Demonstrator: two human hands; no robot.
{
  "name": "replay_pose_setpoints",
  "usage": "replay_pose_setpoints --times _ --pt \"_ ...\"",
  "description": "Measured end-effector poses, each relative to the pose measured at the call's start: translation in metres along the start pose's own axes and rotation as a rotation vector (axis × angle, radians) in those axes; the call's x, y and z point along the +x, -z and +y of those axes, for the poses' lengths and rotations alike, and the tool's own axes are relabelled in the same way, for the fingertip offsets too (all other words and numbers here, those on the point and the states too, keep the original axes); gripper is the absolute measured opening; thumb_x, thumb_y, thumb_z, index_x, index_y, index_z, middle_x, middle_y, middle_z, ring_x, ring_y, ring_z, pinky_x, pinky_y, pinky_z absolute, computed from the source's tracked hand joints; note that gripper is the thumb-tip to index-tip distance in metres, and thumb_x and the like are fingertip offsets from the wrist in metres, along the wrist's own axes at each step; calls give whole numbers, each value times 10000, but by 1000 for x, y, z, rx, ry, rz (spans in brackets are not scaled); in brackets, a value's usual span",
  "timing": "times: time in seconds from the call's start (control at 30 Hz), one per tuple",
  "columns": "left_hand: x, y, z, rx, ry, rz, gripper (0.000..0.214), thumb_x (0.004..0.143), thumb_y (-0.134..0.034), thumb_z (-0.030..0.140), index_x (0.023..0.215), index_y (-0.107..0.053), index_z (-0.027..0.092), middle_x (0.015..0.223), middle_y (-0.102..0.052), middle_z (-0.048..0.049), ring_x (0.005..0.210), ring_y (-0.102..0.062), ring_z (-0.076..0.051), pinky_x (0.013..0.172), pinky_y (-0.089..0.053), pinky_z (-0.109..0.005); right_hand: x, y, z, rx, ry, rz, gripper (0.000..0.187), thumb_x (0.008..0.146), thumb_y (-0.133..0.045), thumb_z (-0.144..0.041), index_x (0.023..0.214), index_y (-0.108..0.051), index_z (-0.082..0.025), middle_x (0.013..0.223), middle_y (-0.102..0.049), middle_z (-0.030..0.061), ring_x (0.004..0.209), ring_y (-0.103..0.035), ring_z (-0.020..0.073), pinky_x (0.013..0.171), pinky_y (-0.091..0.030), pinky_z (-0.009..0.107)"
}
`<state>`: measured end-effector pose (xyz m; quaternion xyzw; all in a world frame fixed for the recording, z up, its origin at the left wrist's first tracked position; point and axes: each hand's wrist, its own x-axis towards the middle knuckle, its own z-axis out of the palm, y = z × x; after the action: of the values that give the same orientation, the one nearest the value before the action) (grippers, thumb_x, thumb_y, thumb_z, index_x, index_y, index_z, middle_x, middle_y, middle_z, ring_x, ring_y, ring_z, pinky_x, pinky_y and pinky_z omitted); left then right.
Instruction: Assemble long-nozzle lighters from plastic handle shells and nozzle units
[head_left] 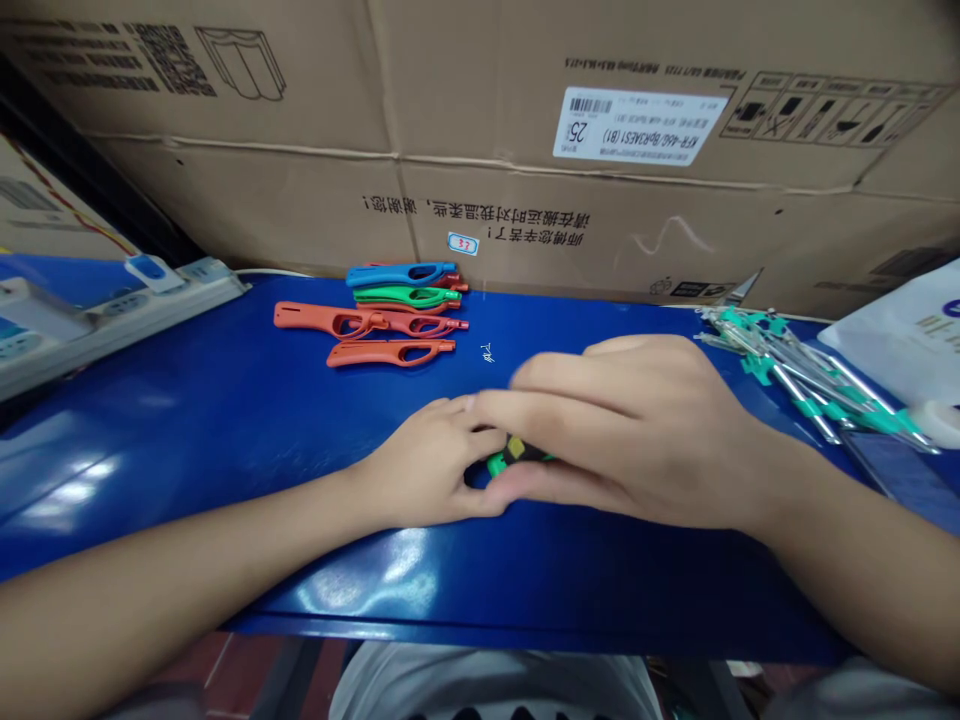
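Green and black tool [523, 450], mostly hidden by fingers, sits between the two hands above the middle of the table, a yellow patch on its side. The right hand [637, 430] is closed on it, thumb below and fingers over the top. The left hand [427, 460] lies just beside, its fingers bent toward the tool and meeting the right fingertips; whether it grips anything, I cannot tell.

Beyond the hands, on the blue table [225, 440], is a small white mark [486, 353]. Further back and to the left lie plastic lighter casings in a loose group: a blue casing [390, 274], a green casing [405, 295], and several orange and red ones, including an orange casing [360, 353] nearest the hands. To the right is a pile of metal tubes [802, 390] with green fittings, near a white bag [900, 330]. A power strip [202, 290] runs along the left, and a cardboard box [465, 110] stands behind everything.
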<state>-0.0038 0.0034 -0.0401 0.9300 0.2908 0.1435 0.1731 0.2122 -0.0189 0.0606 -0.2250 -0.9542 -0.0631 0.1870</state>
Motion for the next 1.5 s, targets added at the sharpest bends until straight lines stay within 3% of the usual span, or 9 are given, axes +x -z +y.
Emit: replay_pose_setpoints --times 0.13,0.27,0.37,0.57,0.73,0.93,1.17,1.37,1.5 --pt "0 -1 0 -5 -4 1 283 883 -669 474 987 -712 214 1017 -702 -55 1007 -627 -271 870 -492 -389 -1 6 3 199 -67 -91 445 1040 -410 -224 1481 -437 -172 1323 -647 106 1095 -629 186 769 -479 285" --pt "0 -2 1 13 -5 -8 274 873 -660 470 854 -680 197 918 -690 -37 904 -616 -240 773 -471 -346 -1 6 4 99 -52 -96 270 1049 -469 -316 1240 -635 -221 1051 -724 35 841 -649 158 667 -428 278" --pt "0 -2 2 34 5 -10 264 867 -663 460 823 -674 200 890 -669 -33 854 -592 -226 743 -451 -337 -1 3 3 -90 -31 -17 359 1063 -437 -446 1080 -692 -194 857 -714 22 662 -596 148 592 -367 288" --pt "1 0 2 48 -2 -20 266 867 -667 462 935 -713 209 892 -669 -43 879 -586 -245 780 -451 -360 -2 5 6 214 -51 -60 391 1045 -387 -225 1411 -505 -158 1238 -687 93 994 -646 173 699 -443 281" --pt "1 0 2 42 0 -13 261 865 -659 449 862 -687 190 958 -678 -43 844 -588 -220 718 -446 -326 -1 3 7 33 -32 -52 327 1069 -425 -424 1140 -662 -210 886 -710 9 710 -598 142 617 -379 287" --pt "2 2 2 18 -10 -34 233 865 -661 419 925 -699 198 909 -678 -47 890 -615 -243 753 -475 -345 -2 7 7 273 -16 -107 402 1028 -385 -195 1408 -510 -157 1322 -641 110 1049 -631 176 664 -425 272" --pt "2 5 6 14 4 -12 266 854 -670 373 1053 -682 198 1090 -704 -55 953 -631 -257 807 -502 -361 -2 -1 6 -101 53 45 351 1060 -446 -467 1075 -689 -215 718 -654 -24 558 -506 120 545 -292 292" --pt "0 2 2 26 -13 -13 236 879 -657 416 969 -702 203 938 -692 -45 899 -613 -244 802 -486 -367 -2 -8 9 243 12 0 428 1041 -363 -201 1454 -448 -129 1319 -658 113 1072 -638 162 695 -453 265" --pt "-1 0 2 49 -1 -53 230 881 -650 414 888 -713 193 879 -697 -52 887 -618 -257 752 -471 -362 -2 -6 10 224 47 15 278 1048 -450 -278 1271 -596 -199 998 -722 14 841 -643 131 673 -423 265"
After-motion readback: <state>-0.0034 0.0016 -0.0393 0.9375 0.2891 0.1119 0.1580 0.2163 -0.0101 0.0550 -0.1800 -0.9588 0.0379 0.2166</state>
